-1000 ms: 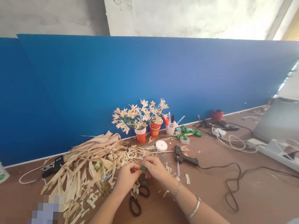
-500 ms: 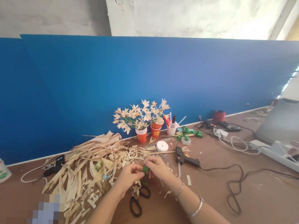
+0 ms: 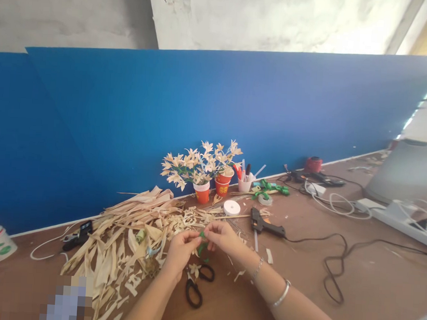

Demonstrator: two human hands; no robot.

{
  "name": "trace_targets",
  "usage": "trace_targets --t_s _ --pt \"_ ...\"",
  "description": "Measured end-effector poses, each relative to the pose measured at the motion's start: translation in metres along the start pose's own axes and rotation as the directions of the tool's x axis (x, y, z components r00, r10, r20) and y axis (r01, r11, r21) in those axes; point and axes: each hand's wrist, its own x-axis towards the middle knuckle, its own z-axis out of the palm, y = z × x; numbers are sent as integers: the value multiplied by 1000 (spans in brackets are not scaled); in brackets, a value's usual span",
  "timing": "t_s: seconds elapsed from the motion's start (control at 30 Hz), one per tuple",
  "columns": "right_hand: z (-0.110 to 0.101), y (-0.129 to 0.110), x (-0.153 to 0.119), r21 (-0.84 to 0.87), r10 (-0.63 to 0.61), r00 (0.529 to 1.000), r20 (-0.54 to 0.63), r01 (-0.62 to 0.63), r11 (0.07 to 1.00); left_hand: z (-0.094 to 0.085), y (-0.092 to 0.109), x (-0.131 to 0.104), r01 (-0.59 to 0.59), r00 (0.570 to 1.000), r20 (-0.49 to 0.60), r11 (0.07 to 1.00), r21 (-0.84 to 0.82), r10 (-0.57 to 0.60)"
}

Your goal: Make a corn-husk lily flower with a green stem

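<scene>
My left hand [image 3: 181,250] and my right hand [image 3: 224,238] meet over the front of the table, fingertips pinched close together. Between them is a narrow green strip [image 3: 201,249], part of it hanging below the fingers; most of what they grip is covered. Just beneath lies a pair of scissors with black handles [image 3: 194,294], its blades out of sight. A pale husk flower [image 3: 194,270] is beside the handles, below the fingertips. Dry husk pieces [image 3: 121,251] are heaped next to my left hand.
Husk flowers [image 3: 191,161] stand in red paper cups [image 3: 203,195] by the blue partition [image 3: 217,102]. A white tape roll [image 3: 231,208] and a glue gun [image 3: 263,225] with a trailing cord lie beyond my right hand. A power strip [image 3: 405,222] is at right.
Both hands have shifted slightly left and up, fingertips still together. More of the green strip now hangs beneath them, and the flower by the scissors shows more clearly.
</scene>
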Motion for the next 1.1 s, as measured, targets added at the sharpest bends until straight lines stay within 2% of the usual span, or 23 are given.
trace_targets --t_s 0.23,0.43,0.73,0.9,1.1 --pt "-1 5 2 -85 32 999 -18 -33 996 0 -4 1 -96 995 -7 970 223 100" --pt "-3 4 1 -81 38 999 -8 -39 996 1 -4 -1 -114 993 -6 958 263 119" --pt "-2 0 0 -56 49 999 1 -49 997 4 -1 -4 -58 998 -3 988 142 59" --pt "-1 0 -1 -14 55 998 -21 -55 998 5 0 -5 -69 997 -19 984 162 73" --pt "-5 -2 -2 41 59 997 53 -61 997 6 5 -7 -38 999 21 996 86 36"
